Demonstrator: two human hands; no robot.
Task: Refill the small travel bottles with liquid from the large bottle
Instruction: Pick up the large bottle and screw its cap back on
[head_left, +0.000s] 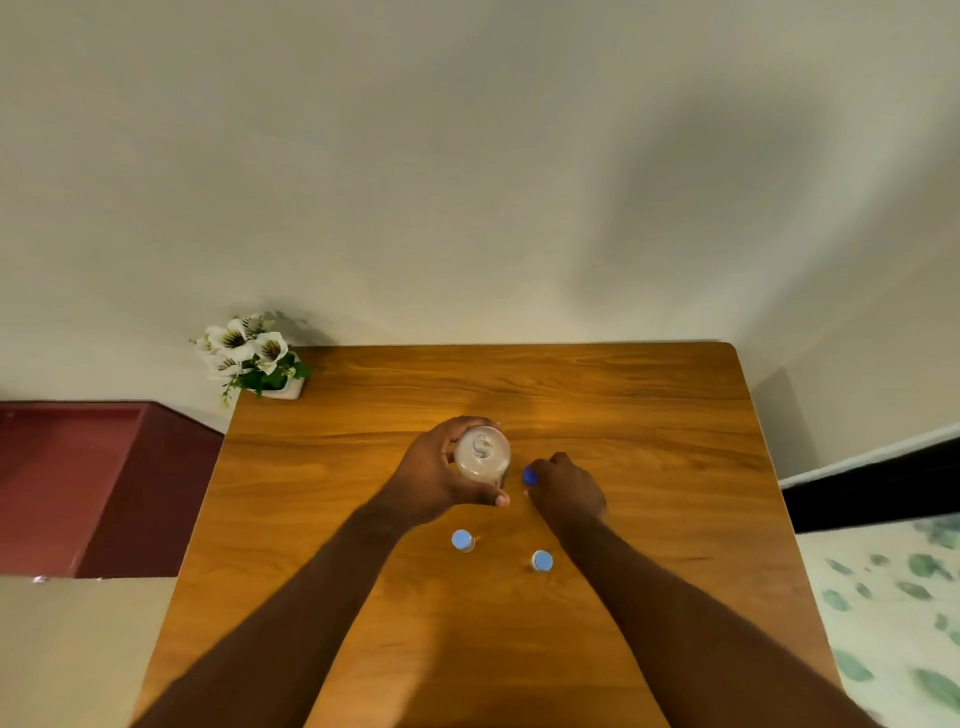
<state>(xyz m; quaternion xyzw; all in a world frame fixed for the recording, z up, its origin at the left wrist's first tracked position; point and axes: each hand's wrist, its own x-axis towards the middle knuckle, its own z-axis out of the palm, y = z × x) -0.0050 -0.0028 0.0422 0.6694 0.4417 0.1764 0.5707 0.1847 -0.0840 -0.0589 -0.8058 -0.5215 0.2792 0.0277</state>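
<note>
Left hand (434, 475) grips the large bottle (482, 453): fingers curled round the far side, thumb across the near side. Bottle is clear, stands upright on the table (649, 415) near its middle, mouth uncapped and facing the camera. Liquid level inside cannot be read from above.

Right hand (563, 486) sits just right of the bottle, fingers curled, pinching a dark blue cap (529, 475) at the fingertips. Cap is close beside the bottle's wall; contact between them cannot be judged. Whether the hand rests on the tabletop or hovers also cannot be judged.

Two small bottles stand upright nearer the person, both with light blue lids on: left small bottle (462, 540) below the left hand, right small bottle (542, 560) below the right hand. They are apart from each other and untouched by either hand.

Far left corner of the table: white flowers in a white pot (257, 358), against the wall. Patterned fabric (893, 613) lies beyond the table's right edge.
</note>
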